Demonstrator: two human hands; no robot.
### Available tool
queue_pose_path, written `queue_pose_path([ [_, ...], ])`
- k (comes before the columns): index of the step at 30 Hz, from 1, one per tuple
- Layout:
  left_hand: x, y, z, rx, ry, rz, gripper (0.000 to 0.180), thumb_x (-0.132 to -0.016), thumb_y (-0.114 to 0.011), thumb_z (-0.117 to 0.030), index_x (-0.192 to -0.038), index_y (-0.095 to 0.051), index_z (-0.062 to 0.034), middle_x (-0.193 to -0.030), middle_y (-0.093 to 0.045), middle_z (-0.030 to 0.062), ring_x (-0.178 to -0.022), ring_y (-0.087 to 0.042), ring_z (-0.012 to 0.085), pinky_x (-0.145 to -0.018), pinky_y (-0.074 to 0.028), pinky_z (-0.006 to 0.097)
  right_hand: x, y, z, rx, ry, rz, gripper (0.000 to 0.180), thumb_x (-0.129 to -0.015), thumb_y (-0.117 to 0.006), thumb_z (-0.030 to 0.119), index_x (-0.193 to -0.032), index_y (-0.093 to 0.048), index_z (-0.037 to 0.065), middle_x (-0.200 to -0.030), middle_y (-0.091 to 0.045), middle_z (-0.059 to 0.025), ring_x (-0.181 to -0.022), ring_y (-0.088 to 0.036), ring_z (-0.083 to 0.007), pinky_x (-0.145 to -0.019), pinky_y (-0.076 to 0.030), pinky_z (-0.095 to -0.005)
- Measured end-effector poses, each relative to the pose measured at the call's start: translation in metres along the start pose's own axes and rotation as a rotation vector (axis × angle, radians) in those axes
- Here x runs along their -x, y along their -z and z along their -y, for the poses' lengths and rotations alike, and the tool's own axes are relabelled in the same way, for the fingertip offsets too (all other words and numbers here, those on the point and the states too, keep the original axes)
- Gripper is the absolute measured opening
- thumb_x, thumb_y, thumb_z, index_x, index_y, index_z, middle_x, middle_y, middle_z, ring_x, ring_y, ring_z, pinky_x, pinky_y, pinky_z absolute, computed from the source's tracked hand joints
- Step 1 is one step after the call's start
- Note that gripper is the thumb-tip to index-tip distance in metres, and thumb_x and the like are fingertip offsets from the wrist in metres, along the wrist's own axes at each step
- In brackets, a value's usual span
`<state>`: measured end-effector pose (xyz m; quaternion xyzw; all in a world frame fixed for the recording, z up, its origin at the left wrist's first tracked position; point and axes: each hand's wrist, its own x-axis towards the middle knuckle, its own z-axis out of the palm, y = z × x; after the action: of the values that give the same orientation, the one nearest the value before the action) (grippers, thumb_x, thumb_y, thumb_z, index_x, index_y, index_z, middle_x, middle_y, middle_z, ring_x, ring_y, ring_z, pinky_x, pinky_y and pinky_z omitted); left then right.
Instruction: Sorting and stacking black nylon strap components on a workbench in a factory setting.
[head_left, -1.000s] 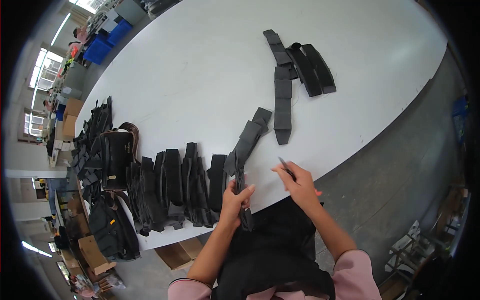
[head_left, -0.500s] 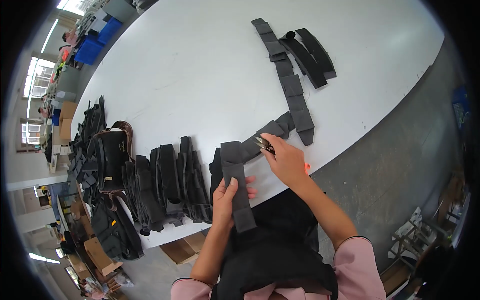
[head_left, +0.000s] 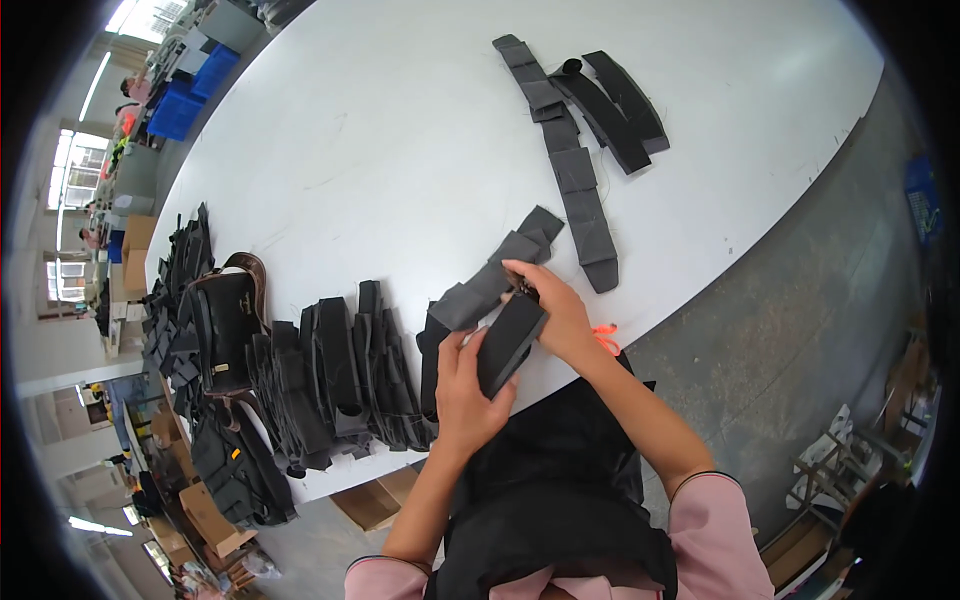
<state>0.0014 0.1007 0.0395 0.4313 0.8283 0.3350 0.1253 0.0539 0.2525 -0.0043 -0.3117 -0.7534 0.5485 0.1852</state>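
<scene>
My left hand [head_left: 468,395] is closed on a dark fabric strip [head_left: 508,348], thumb on one side and fingers on the other, above the table's near edge. In my right hand [head_left: 560,315] are small metal thread snips [head_left: 518,286], partly hidden by the fingers, at the strip's upper end. Just beyond both hands lies a row of overlapping dark grey fabric pieces [head_left: 490,278]. Another such row [head_left: 573,170] lies farther off, with two black strips [head_left: 625,105] beside it. An orange cord [head_left: 605,338] shows by my right wrist.
Bundles of black strips [head_left: 335,350] stand along the white table's [head_left: 350,130] near left edge. Past them are a black bag with brown trim [head_left: 222,325] and a heap of dark pieces [head_left: 180,300]. A cardboard box [head_left: 375,500] sits below the edge; a metal frame [head_left: 835,460] stands at right.
My left hand has turned and lifted the strip, so it now slants up toward the right hand. The right hand with the snips has come to the strip's end. The near row has shifted.
</scene>
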Motion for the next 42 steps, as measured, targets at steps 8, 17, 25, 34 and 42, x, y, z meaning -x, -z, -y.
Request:
queue_pose_path([
  [8, -0.013, 0.011, 0.012, -0.103, 0.026, 0.111, 0.059, -0.060, -0.076, -0.013, -0.114, -0.053, 0.0004, -0.132, -0.038, 0.0201, -0.101, -0.051, 0.0324, -0.086, -0.045, 0.039, -0.031, 0.015, 0.014, -0.051, 0.025, -0.084, 0.034, -0.080, -0.067, 0.021, -0.109, -0.057, 0.006, -0.078, -0.061, -0.0069, -0.072, -0.058, -0.0139, -0.065, -0.046, -0.0271],
  [17, -0.018, 0.013, -0.002, -0.219, 0.053, 0.388, 0.060, -0.057, -0.080, -0.015, -0.111, -0.058, -0.0040, -0.147, -0.022, 0.0104, -0.102, -0.051, 0.0267, -0.083, -0.048, 0.037, 0.011, 0.050, 0.050, 0.522, 0.139, 0.233, 0.021, -0.077, -0.067, 0.021, -0.091, -0.058, 0.009, -0.084, -0.053, -0.0043, -0.067, -0.060, -0.0243, -0.058, -0.047, -0.0333],
  [25, -0.013, 0.005, -0.004, -0.259, 0.018, 0.376, 0.062, -0.054, -0.082, -0.017, -0.111, -0.060, -0.0125, -0.148, -0.012, 0.0186, -0.123, -0.041, 0.0317, -0.087, -0.047, 0.037, -0.003, 0.043, 0.028, 0.663, 0.085, 0.347, 0.020, -0.077, -0.066, 0.024, -0.082, -0.060, 0.006, -0.084, -0.055, -0.0061, -0.070, -0.061, -0.0281, -0.062, -0.047, -0.0378],
  [34, -0.015, 0.004, -0.004, -0.249, -0.003, 0.364, 0.064, -0.054, -0.083, -0.018, -0.113, -0.060, -0.0136, -0.148, -0.009, 0.0213, -0.127, -0.036, 0.0356, -0.091, -0.046, 0.039, -0.011, 0.028, 0.023, 0.620, 0.066, 0.440, 0.018, -0.075, -0.066, 0.024, -0.079, -0.061, 0.006, -0.083, -0.058, -0.0064, -0.073, -0.061, -0.0277, -0.065, -0.047, -0.0388],
  [42, -0.012, 0.006, -0.002, -0.233, 0.022, 0.370, 0.065, -0.054, -0.083, -0.019, -0.114, -0.060, -0.0169, -0.148, -0.008, 0.0234, -0.127, -0.034, 0.0379, -0.092, -0.045, 0.040, 0.002, 0.041, 0.027, 0.506, 0.048, 0.281, 0.018, -0.075, -0.066, 0.023, -0.078, -0.061, 0.006, -0.082, -0.058, -0.0057, -0.071, -0.060, -0.0278, -0.063, -0.046, -0.0396],
])
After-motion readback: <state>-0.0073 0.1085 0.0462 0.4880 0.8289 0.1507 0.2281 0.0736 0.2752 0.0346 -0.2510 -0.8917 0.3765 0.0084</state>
